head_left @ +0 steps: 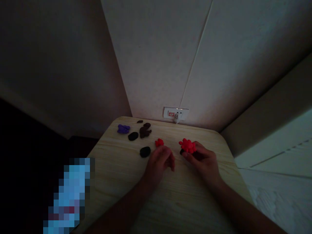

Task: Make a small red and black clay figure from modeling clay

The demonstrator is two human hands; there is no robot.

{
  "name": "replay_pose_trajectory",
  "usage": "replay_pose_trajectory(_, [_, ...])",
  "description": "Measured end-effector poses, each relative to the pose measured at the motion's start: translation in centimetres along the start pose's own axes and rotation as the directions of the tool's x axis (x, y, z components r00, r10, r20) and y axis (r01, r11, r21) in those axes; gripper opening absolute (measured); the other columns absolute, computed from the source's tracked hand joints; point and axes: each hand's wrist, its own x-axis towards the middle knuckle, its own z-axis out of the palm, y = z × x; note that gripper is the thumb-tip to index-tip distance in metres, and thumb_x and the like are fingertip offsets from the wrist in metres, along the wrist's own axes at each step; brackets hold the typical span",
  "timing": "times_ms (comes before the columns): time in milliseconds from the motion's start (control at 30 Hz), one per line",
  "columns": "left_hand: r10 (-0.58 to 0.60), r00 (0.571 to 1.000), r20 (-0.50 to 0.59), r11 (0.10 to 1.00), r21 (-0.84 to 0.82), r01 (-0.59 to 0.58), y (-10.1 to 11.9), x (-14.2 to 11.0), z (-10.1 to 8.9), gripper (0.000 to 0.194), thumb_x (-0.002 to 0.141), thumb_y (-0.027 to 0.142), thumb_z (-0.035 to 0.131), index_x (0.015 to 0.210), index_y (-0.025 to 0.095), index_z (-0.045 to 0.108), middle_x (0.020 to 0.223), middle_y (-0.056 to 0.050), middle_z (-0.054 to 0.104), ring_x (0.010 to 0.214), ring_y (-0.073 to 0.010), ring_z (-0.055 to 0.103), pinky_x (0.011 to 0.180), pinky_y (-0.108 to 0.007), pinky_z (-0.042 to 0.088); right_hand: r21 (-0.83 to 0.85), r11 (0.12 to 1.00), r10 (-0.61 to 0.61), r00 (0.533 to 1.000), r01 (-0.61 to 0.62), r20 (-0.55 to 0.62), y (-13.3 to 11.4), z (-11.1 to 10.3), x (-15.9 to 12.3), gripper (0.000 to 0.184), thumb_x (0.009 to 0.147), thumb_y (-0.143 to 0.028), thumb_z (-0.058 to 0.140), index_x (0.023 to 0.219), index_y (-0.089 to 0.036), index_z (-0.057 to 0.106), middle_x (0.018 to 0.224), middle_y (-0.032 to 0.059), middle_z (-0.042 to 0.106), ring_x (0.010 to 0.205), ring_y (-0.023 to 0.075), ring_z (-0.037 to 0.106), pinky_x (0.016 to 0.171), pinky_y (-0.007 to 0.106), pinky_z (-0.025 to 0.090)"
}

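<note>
One hard squeeze could dent the red clay figure [188,146] the right hand [206,161] pinches; left hand [158,163] curled, contents unclear

This looks like a room in a home: a small, pale wood-grain desk with rounded corners [190,198] stands against a light, faintly patterned wall [158,65] fitted with a white rectangular socket plate [184,114]. White panelled furniture [278,143], probably a cabinet in this dim light, stands at right.
</note>
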Motion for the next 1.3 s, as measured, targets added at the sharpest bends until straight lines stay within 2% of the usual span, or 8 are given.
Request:
replay_pose_trajectory(100, [0.277, 0.956, -0.099, 0.879, 0.428, -0.210, 3.0, -0.6, -1.4, 0.034, 0.086, 0.037, 0.074, 0.061, 0.018, 0.063, 0.059, 0.000, 0.057, 0.059, -0.0140, 0.051, 0.059, -0.027, 0.040, -0.004, 1.000, -0.010, 0.999, 0.010, -0.032, 0.1, -0.1, 0.1, 0.020, 0.081, -0.044, 0.082, 0.076, -0.025, 0.077, 0.082, 0.0062, 0.068, 0.077, 0.0213, 0.063, 0.062, 0.034, 0.054])
replay_pose_trajectory(167, [0.416, 0.894, -0.167, 0.744, 0.627, -0.230, 5.0, -0.8, -2.6, 0.031, 0.088, 0.033, 0.071, 0.060, 0.019, 0.065, 0.061, -0.001, 0.057, 0.062, -0.0157, 0.052, 0.061, -0.027, 0.039, 0.001, 1.000, -0.012, 1.000, 0.012, -0.029, 0.2, 0.0, 0.1, 0.019, 0.081, -0.044, 0.082, 0.078, -0.025, 0.078, 0.084, 0.0063, 0.069, 0.078, 0.0216, 0.064, 0.063, 0.034, 0.054])
replay_pose_trajectory(300, [0.499, 0.853, -0.154, 0.563, 0.806, -0.184, 6.5, -1.1, -5.2, 0.006, 0.075, 0.024, 0.080, 0.072, 0.022, 0.075, 0.083, -0.005, 0.068, 0.076, -0.0223, 0.060, 0.073, -0.031, 0.045, -0.025, 1.000, 0.007, 1.000, -0.007, -0.008, 0.6, 0.1, 0.0, 0.020, 0.081, -0.043, 0.081, 0.081, -0.024, 0.079, 0.088, 0.0070, 0.071, 0.078, 0.0215, 0.065, 0.062, 0.034, 0.054])
replay_pose_trajectory(433, [0.495, 0.859, -0.132, 0.464, 0.876, -0.133, 5.4, -1.3, -6.9, 0.018, 0.072, 0.022, 0.082, 0.090, 0.023, 0.079, 0.099, -0.009, 0.069, 0.098, -0.0302, 0.060, 0.101, -0.041, 0.041, -0.060, 0.997, 0.039, 0.999, -0.039, -0.002, 1.5, 0.1, -0.1, 0.017, 0.080, -0.039, 0.081, 0.079, -0.023, 0.078, 0.079, 0.0042, 0.070, 0.068, 0.0186, 0.062, 0.060, 0.032, 0.051])
replay_pose_trajectory(567, [0.472, 0.873, -0.125, 0.530, 0.831, -0.168, 4.6, -1.4, -7.0, 0.017, 0.071, 0.017, 0.082, 0.087, 0.022, 0.077, 0.098, -0.009, 0.066, 0.099, -0.0296, 0.058, 0.103, -0.041, 0.039, -0.120, 0.989, 0.090, 0.995, -0.085, 0.039, 1.8, 0.2, -0.1, 0.020, 0.080, -0.040, 0.080, 0.079, -0.020, 0.077, 0.072, 0.0029, 0.069, 0.063, 0.0176, 0.061, 0.057, 0.030, 0.048])
replay_pose_trajectory(833, [0.324, 0.922, -0.211, 0.733, 0.673, -0.103, 4.7, -1.5, -5.6, 0.017, 0.070, 0.011, 0.081, 0.082, 0.022, 0.075, 0.078, -0.004, 0.073, 0.075, -0.0233, 0.065, 0.071, -0.030, 0.044, -0.151, 0.982, 0.129, 0.986, -0.112, 0.107, 2.2, 0.4, 0.0, 0.024, 0.081, -0.043, 0.078, 0.079, -0.020, 0.077, 0.066, 0.0012, 0.068, 0.058, 0.0159, 0.060, 0.052, 0.027, 0.046])
replay_pose_trajectory(1100, [0.184, 0.973, -0.138, 0.706, 0.708, -0.033, 3.7, -1.6, -4.2, 0.016, 0.073, 0.009, 0.075, 0.079, 0.023, 0.081, 0.083, -0.006, 0.080, 0.080, -0.0253, 0.072, 0.078, -0.036, 0.053, -0.227, 0.965, 0.155, 0.982, -0.127, 0.107, 2.5, 0.2, 0.1, 0.027, 0.082, -0.045, 0.076, 0.079, -0.018, 0.075, 0.067, 0.0024, 0.068, 0.060, 0.0170, 0.060, 0.055, 0.028, 0.046])
replay_pose_trajectory(1300, [0.342, 0.910, -0.235, 0.865, 0.458, -0.206, 6.7, 2.0, -3.4, 0.021, 0.070, 0.017, 0.083, 0.090, 0.016, 0.080, 0.089, -0.008, 0.080, 0.080, -0.0206, 0.072, 0.075, -0.031, 0.055, -0.412, 0.911, 0.002, 0.996, 0.035, 0.089, 2.7, -0.5, 0.3, 0.019, 0.082, -0.037, 0.076, 0.083, -0.019, 0.074, 0.069, 0.0026, 0.066, 0.060, 0.0166, 0.058, 0.056, 0.028, 0.044])
